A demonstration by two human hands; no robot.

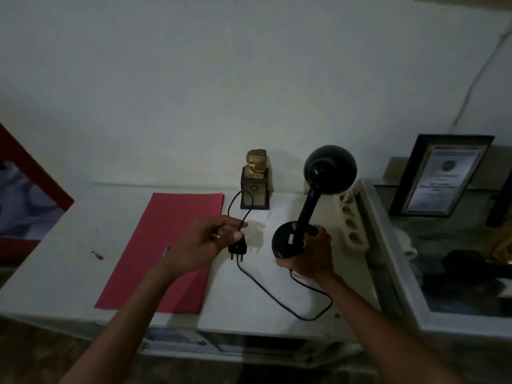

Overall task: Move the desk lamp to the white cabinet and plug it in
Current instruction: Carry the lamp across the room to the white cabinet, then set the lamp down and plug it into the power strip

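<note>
The desk lamp looks like glossy black plastic or painted metal; which, I cannot tell. Its plug and cord are matt black plastic. The white cabinet top is a smooth, painted-looking surface with small stains. The red sheet looks like matt paper. The power strip is smooth cream plastic. The small bust has a dull gold finish.

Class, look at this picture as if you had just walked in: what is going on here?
A person stands at a white cabinet. The right hand grips the base of a black desk lamp, whose base looks tilted rather than set flat. The left hand holds the lamp's cord, with the plug dangling, not yet plugged in. A white power strip lies just right of the lamp. A red sheet and a small gold statuette also sit on the cabinet.
</note>
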